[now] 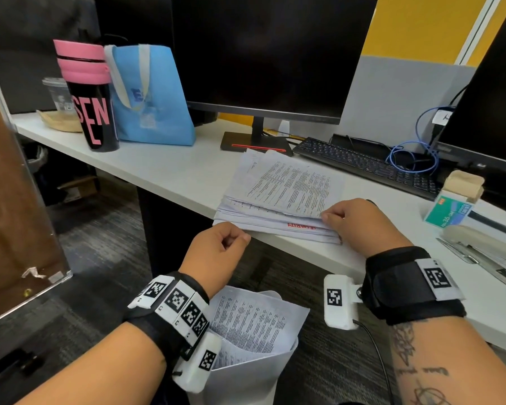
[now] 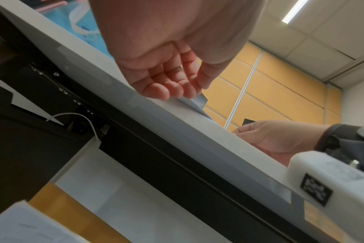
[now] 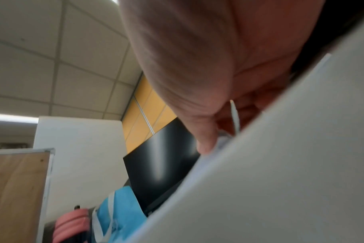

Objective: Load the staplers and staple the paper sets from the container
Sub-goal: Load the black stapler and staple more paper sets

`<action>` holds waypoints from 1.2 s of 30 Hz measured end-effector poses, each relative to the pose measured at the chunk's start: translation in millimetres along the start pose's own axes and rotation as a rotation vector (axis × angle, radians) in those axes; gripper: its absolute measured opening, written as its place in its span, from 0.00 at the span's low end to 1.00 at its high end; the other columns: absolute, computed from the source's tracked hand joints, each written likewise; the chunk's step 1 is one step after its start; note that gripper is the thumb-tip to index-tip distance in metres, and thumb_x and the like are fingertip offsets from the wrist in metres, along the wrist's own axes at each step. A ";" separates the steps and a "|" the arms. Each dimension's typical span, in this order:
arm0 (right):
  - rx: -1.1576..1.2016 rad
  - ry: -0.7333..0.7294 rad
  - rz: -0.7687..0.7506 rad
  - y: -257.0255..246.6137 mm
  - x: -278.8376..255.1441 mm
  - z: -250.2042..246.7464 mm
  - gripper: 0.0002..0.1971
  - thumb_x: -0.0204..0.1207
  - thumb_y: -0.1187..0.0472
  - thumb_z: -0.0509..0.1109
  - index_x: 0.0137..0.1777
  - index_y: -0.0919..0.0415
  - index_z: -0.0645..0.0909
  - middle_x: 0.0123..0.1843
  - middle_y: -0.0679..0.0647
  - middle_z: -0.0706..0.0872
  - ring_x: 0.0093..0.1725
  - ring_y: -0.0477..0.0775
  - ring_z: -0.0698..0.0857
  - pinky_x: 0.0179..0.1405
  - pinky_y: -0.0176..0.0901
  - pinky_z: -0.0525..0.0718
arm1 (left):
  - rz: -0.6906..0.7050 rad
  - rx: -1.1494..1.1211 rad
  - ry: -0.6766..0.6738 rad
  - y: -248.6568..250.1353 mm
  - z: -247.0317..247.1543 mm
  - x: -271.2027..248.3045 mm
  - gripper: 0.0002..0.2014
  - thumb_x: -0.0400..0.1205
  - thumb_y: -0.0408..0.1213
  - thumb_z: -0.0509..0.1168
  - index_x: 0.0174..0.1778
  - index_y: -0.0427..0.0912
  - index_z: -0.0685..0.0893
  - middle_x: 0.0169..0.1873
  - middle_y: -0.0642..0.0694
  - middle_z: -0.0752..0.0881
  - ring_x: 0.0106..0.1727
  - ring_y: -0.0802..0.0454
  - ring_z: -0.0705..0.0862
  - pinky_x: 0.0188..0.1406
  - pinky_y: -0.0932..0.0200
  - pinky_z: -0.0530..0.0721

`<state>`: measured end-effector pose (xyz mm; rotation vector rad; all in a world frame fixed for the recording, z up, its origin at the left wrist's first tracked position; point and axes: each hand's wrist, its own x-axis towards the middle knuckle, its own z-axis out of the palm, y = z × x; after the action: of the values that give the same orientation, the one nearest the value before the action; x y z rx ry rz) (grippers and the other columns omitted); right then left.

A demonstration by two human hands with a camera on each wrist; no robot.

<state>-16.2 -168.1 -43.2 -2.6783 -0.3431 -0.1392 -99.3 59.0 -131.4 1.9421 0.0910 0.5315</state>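
A stack of printed paper sets (image 1: 281, 197) lies at the white desk's front edge (image 1: 319, 258). My right hand (image 1: 326, 216) pinches the near corner of the top set, thumb on top; in the right wrist view a sheet edge (image 3: 235, 115) shows between thumb and fingers. My left hand (image 1: 237, 239) hovers at the stack's near left corner, fingers loosely curled, gripping nothing; a paper corner (image 2: 197, 102) juts out just past its fingertips (image 2: 164, 92). A beige stapler (image 1: 479, 244) lies at the right beside an open staple box (image 1: 450, 211). Below the desk, a white container (image 1: 246, 372) holds more printed sheets.
Behind the stack stand a dark monitor (image 1: 263, 54) and a black keyboard (image 1: 362, 165). A pink-and-black tumbler (image 1: 91, 112) and a blue tote bag (image 1: 155, 97) sit at the back left. A second monitor (image 1: 494, 112) and a blue cable (image 1: 412, 153) crowd the right.
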 end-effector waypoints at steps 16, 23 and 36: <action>0.844 0.307 -0.188 17.7 -35.2 -3.6 0.07 0.77 0.60 0.70 0.40 0.57 0.89 0.45 0.55 0.90 0.46 0.51 0.85 0.52 0.45 0.84 | -0.453 -1.164 -0.129 17.0 -15.9 9.4 0.33 0.83 0.67 0.48 0.71 0.48 0.81 0.61 0.40 0.88 0.61 0.39 0.87 0.64 0.39 0.81; 0.400 0.233 -0.037 22.8 -43.8 -3.8 0.07 0.79 0.59 0.70 0.52 0.49 0.88 0.45 0.41 0.85 0.43 0.40 0.81 0.43 0.35 0.76 | -0.563 -0.927 -0.524 15.7 -21.3 -2.7 0.26 0.76 0.36 0.67 0.72 0.41 0.76 0.63 0.34 0.86 0.64 0.31 0.84 0.52 0.30 0.87; 0.016 0.161 0.428 44.9 -25.4 -9.1 0.18 0.78 0.51 0.69 0.59 0.66 0.79 0.43 0.60 0.82 0.43 0.62 0.81 0.38 0.46 0.73 | -0.599 -0.894 -0.557 19.0 -24.4 -7.1 0.24 0.79 0.47 0.64 0.70 0.42 0.79 0.55 0.34 0.89 0.39 0.39 0.91 0.29 0.54 0.90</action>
<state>-29.3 -216.9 -57.1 -2.6343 0.2770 -0.2166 -118.9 69.6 -108.8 1.0369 0.0578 -0.3457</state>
